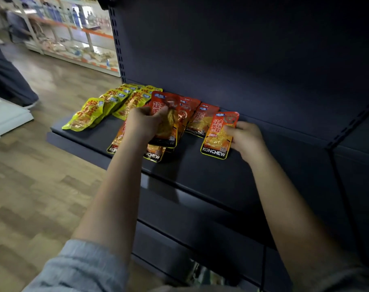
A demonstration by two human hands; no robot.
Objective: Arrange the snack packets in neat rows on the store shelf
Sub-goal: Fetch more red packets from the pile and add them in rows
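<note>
Yellow packets (pixel 107 106) lie overlapped in two slanting rows at the shelf's (pixel 211 175) back left corner, the nearest one reaching toward the left edge. Wood-look floor (pixel 31 175) off the left edge; trouser leg and shoe (pixel 12 81) of another person at far left; a lit rack (pixel 74 39) of goods beyond, blurred. Just right of the yellow rows, a loose heap of orange packets (pixel 154 153), some printed KONCHEW, sits mid-depth on the shelf, its lowest ones nearing the front edge. Left hand (pixel 144 125) over this heap, fingers curled round one orange packet, lifted and tilted above the rest. Behind the heap, against the back panel (pixel 242 60), more orange packets (pixel 202 119) stand leaning in a short row. Right of them a single orange packet (pixel 219 135) lies flat, apart from the heap, upper end toward the back panel. Right hand (pixel 245 140) pinches its right edge, thumb on the face, fingers folded at the rim. Dark bare shelf runs on toward the right upright (pixel 348 127). Grey sleeves (pixel 78 270) at bottom.
</note>
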